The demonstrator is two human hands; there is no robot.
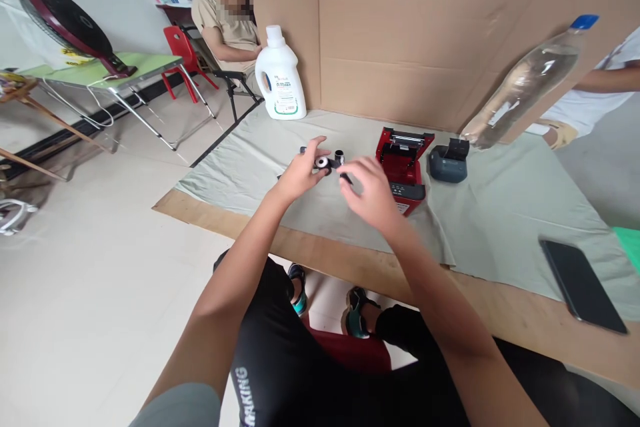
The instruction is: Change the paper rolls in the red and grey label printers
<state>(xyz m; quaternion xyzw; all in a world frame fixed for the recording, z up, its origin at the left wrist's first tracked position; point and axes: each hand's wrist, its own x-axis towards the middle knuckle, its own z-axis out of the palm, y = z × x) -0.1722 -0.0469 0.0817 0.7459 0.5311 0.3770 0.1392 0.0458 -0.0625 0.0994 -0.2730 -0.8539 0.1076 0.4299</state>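
Observation:
My left hand (301, 172) is closed around a small roll (323, 163) with a white core and a dark outer part, held low over the cloth. A short black strip (335, 164) shows at the roll's right side. My right hand (369, 188) is close by on the right, slightly blurred, its thumb and forefinger apart near the strip. Whether it touches the strip I cannot tell. Just beyond the fingers stands a small black cylinder (339, 156). Beside my right hand is a red machine (406, 173) with its lid raised.
A dark grey device (449, 163) sits right of the red machine. A white detergent bottle (281, 77) stands at the back left. A large clear bottle (533, 83) leans against the cardboard wall (400, 40). A phone (583, 283) lies front right. Two other people are behind the table.

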